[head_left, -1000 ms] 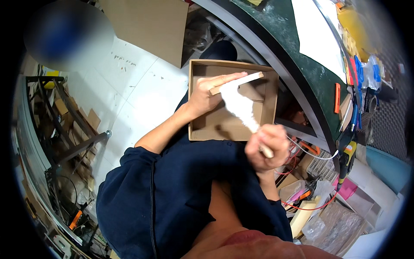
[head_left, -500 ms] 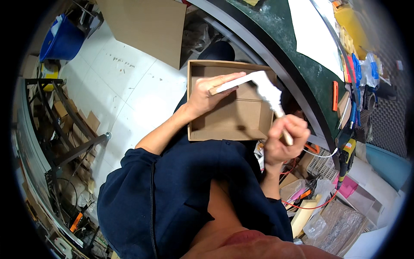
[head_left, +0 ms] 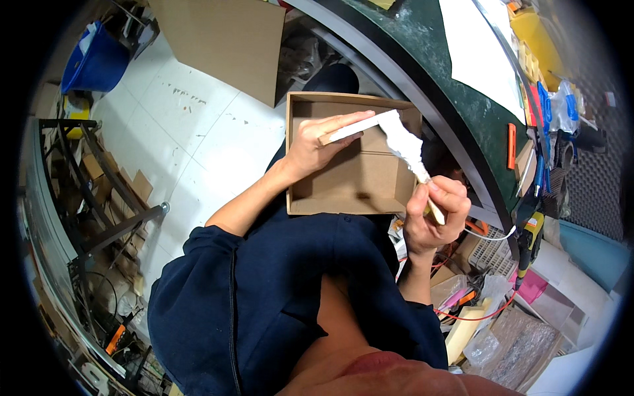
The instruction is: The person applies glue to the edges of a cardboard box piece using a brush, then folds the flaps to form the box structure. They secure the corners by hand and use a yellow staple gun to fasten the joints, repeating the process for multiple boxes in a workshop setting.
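Note:
My left hand [head_left: 312, 144] grips a thin flat board, its edge coated white [head_left: 360, 127], held up over an open brown cardboard-like box [head_left: 355, 204]. My right hand [head_left: 437, 211] is closed around the pale handle of a brush [head_left: 404, 142]. Thick white stuff covers the brush from its tip down to near my fingers. Its tip meets the far right end of the board's white edge. The box rests near my lap, with a seam across its inside.
On the right curves the dark green worktable [head_left: 475, 109] with a white sheet [head_left: 482, 53] and an orange cutter [head_left: 512, 145]. A yellow-black power tool [head_left: 530, 241] hangs by its edge. A large brown panel [head_left: 221, 46] stands ahead; a metal frame [head_left: 119, 231] is at left.
The brush tip has shifted slightly left along the board's white edge, my right hand moving a little with it. My left hand and the board stay almost still.

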